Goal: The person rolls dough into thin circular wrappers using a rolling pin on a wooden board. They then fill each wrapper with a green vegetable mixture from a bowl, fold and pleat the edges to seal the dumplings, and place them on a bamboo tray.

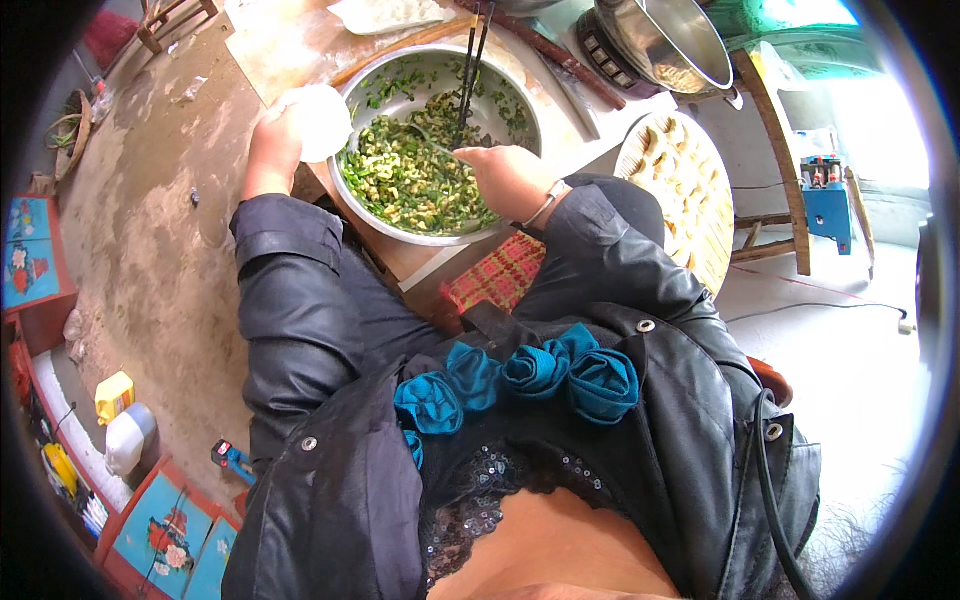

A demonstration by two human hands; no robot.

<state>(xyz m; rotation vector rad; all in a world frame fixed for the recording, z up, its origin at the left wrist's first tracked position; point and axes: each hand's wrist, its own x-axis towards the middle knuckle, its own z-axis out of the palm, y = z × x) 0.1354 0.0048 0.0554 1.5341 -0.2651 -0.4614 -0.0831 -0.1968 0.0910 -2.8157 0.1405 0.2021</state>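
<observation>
My left hand (271, 150) holds a round white dough wrapper (327, 124) at the left rim of a large steel bowl (534, 112). Chopped green and pale yellow filling (405, 184) covers much of the bowl's bottom, and bits cling to its walls. My right hand (514, 180) reaches over the bowl's right side, gripping a metal spoon (436, 144) whose head is down in the filling. Two dark chopsticks (472, 67) stand tilted in the bowl, beyond the spoon. To the right, a round slatted tray (727, 195) carries several shaped dumplings (671, 172).
The wooden board (281, 45) under the bowl is dusted with flour. At its far edge lies a white dish (382, 16). A dark red rod (559, 52) lies near a steel pot (694, 45). A patterned red cloth (499, 274) shows below the bowl.
</observation>
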